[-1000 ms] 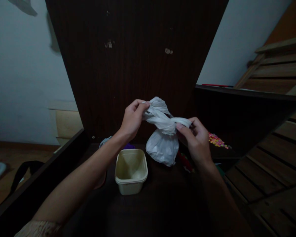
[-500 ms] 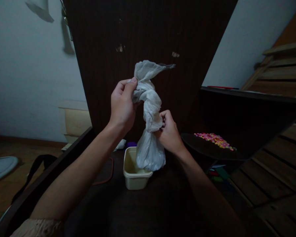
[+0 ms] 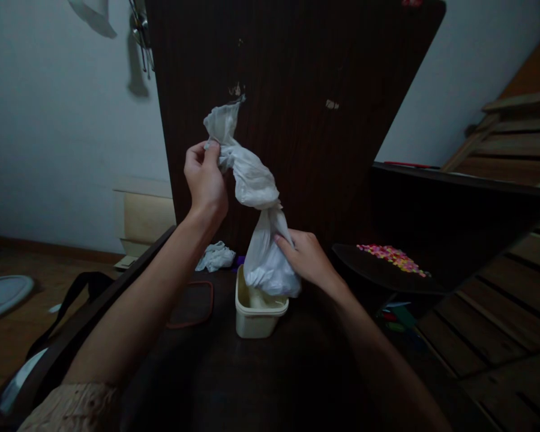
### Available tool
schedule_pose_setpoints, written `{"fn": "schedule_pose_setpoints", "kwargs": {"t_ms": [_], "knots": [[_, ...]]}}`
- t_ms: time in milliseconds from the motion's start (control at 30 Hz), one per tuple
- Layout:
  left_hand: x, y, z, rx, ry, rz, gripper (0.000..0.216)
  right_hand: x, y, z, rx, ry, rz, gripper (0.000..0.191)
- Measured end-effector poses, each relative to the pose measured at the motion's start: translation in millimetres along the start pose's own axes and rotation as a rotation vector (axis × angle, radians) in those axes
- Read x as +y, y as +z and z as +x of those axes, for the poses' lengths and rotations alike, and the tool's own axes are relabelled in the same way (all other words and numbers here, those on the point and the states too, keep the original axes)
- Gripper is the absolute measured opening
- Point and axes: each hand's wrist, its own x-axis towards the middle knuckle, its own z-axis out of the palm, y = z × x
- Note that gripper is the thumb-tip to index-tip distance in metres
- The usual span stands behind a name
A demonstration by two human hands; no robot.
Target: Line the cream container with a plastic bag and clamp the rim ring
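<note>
A white plastic bag [image 3: 270,258], twisted in its upper part and full at the bottom, hangs between my hands. My left hand [image 3: 206,180] pinches the twisted neck near its loose top end. Lower down, my right hand [image 3: 306,255] grips the side of the bag's full part, thumb in front and fingers hidden behind. The bag's bottom hangs over a cream plastic tub [image 3: 256,324], covering part of its opening. Some whitish contents show inside the tub, too dim to make out.
A flat lid with a reddish-brown rim [image 3: 191,305] lies left of the tub, and a crumpled white plastic bag [image 3: 216,256] behind it. On the right, colourful small pieces [image 3: 393,258] lie on a dark shelf. A dark wooden panel [image 3: 288,132] rises behind.
My left hand has moved left with the bag's neck, stretching it out. My right hand has shifted down to the full part. The twist has loosened somewhat, and the view has shifted slightly.
</note>
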Motion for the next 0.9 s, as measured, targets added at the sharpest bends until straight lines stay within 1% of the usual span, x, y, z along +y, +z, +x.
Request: {"fn": "schedule_pose_setpoints", "kwargs": {"t_ms": [67, 100, 167, 233, 300, 367, 433, 467, 500, 567, 600, 633, 700, 767, 833, 900], "knots": [[-7, -5, 3, 0.018, 0.007, 0.008, 0.020, -5, 0, 3, 0.036, -0.003, 0.101, 0.038], [-10, -7, 2, 0.023, -0.012, 0.011, 0.020, -6, 1, 3, 0.035, -0.005, 0.137, 0.038], [-15, -10, -3, 0.028, -0.088, 0.024, 0.016, -6, 6, 1, -0.010, -0.020, 0.156, 0.035], [-20, -13, -12, 0.023, -0.187, 0.058, 0.012, -2, 12, -1, -0.082, -0.045, 0.095, 0.031], [-25, -17, -21, -0.003, -0.282, 0.105, 0.010, 4, 17, -3, -0.127, -0.043, -0.009, 0.029], [-30, -21, -28, -0.034, -0.350, 0.140, 0.009, 10, 21, -4, -0.115, -0.017, -0.081, 0.025], [-35, -25, -32, -0.048, -0.383, 0.152, 0.008, 13, 22, -4, -0.063, 0.000, -0.068, 0.014], [-37, -26, -33, -0.049, -0.387, 0.154, 0.008, 14, 23, -4, -0.033, 0.001, -0.023, 0.004], [-38, -27, -34, -0.051, -0.388, 0.156, 0.009, 15, 24, -4, -0.002, 0.004, 0.036, 0.010], [-39, -27, -35, -0.056, -0.386, 0.161, 0.011, 15, 25, -6, 0.060, 0.025, 0.154, 0.036], [-39, -26, -35, -0.065, -0.385, 0.159, 0.013, 15, 26, -7, 0.081, 0.038, 0.199, 0.044], [-39, -25, -37, -0.080, -0.383, 0.152, 0.016, 14, 28, -8, 0.090, 0.043, 0.231, 0.047], [-36, -21, -40, -0.128, -0.365, 0.128, 0.020, 14, 30, -9, 0.059, 0.021, 0.250, 0.042], [-32, -16, -45, -0.205, -0.325, 0.103, 0.021, 14, 33, -9, -0.013, -0.016, 0.223, 0.035], [-27, -12, -51, -0.295, -0.268, 0.099, 0.019, 15, 37, -7, -0.080, -0.026, 0.144, 0.034], [-21, -9, -56, -0.376, -0.226, 0.124, 0.017, 19, 43, -4, -0.120, -0.008, 0.065, 0.031]]}}
